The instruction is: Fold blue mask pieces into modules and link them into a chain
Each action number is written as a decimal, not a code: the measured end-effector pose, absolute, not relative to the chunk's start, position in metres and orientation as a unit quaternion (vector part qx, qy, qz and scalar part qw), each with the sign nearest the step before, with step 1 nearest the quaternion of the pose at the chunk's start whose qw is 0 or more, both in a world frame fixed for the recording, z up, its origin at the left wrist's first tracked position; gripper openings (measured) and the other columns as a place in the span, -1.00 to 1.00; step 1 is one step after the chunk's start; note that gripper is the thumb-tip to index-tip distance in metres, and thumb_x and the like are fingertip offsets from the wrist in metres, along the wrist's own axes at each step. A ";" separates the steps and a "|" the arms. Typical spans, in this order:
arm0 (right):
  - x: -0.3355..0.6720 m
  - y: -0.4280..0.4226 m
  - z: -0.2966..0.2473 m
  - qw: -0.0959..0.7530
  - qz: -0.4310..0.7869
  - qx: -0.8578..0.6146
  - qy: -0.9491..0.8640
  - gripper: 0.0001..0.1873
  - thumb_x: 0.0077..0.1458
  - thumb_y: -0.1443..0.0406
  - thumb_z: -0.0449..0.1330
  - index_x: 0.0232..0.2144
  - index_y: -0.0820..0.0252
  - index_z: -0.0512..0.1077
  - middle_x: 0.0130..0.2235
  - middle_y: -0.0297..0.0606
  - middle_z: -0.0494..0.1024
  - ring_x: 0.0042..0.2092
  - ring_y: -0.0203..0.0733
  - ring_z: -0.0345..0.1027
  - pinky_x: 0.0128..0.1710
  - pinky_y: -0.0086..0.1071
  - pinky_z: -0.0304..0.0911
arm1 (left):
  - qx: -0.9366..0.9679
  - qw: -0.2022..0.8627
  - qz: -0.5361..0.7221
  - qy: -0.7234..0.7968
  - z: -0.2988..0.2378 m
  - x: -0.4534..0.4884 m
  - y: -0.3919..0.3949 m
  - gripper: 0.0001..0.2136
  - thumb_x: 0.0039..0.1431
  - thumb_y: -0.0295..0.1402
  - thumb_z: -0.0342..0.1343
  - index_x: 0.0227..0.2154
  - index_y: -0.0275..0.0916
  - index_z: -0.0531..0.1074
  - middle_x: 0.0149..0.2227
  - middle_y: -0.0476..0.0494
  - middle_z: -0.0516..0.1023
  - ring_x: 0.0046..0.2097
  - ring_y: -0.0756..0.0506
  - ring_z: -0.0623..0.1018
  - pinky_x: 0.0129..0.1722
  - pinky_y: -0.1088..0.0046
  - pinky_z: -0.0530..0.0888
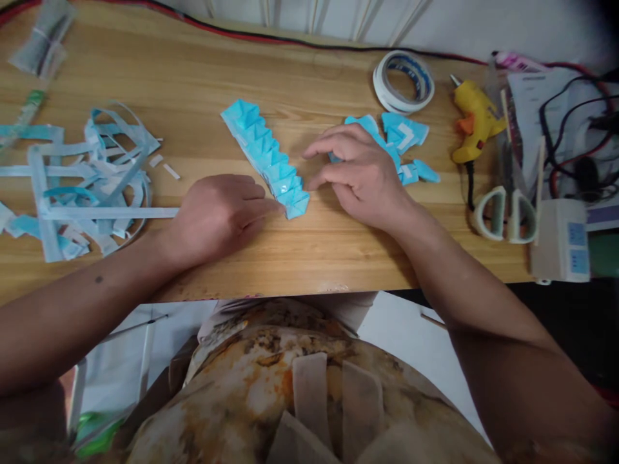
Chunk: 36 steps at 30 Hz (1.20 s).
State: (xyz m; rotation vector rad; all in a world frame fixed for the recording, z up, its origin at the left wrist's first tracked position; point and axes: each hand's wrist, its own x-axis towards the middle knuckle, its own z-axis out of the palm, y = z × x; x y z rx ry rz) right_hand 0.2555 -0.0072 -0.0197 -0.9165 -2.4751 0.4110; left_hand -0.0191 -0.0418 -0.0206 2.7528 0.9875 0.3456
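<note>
The left hand is curled, index at the near end of one strip; whether it pinches, I cannot tell. The right hand, just beside, has spread fingers; beyond it, one glue gun and tape, its print unreadable.

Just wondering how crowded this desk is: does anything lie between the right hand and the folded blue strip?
Nothing visible does: the right hand is close beside the folded blue strip, wooden tabletop showing between. Blue pieces lie mostly on the hand's other side.
</note>
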 end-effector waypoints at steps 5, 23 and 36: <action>0.248 -0.010 -0.019 0.225 0.160 -0.330 -0.903 -0.59 0.43 0.33 -0.04 -0.26 0.00 0.60 0.13 -0.36 0.61 0.28 -0.03 0.37 0.31 0.14 0.30 | 0.934 0.086 0.118 0.327 -0.021 -0.020 -0.042 -0.65 0.44 -0.36 -0.08 -0.05 -0.13 0.65 -0.27 -0.19 0.67 -0.23 -0.19 0.60 -0.29 0.32 0.37; 0.261 0.005 -0.032 0.321 0.095 -0.363 -0.870 -0.63 0.07 0.52 0.05 -0.24 0.05 0.53 -0.01 -0.23 0.69 0.05 0.04 0.50 0.11 0.03 0.34 | 0.882 0.191 0.302 0.308 -0.009 -0.025 -0.041 -0.86 0.40 -0.39 0.14 -0.21 -0.23 0.61 -0.42 -0.09 0.62 -0.42 -0.03 0.55 -0.42 0.47 0.42; 0.220 0.057 -0.003 0.186 0.110 -0.438 -0.872 -0.65 0.31 0.37 0.06 -0.03 0.09 0.60 -0.02 -0.17 0.73 -0.04 -0.01 0.55 -0.09 -0.20 0.32 | 0.778 0.244 0.309 0.489 0.034 -0.059 0.001 -0.63 0.49 -0.02 -0.01 -0.02 -0.19 0.52 -0.40 0.00 0.51 -0.33 -0.01 0.43 -0.35 0.36 0.37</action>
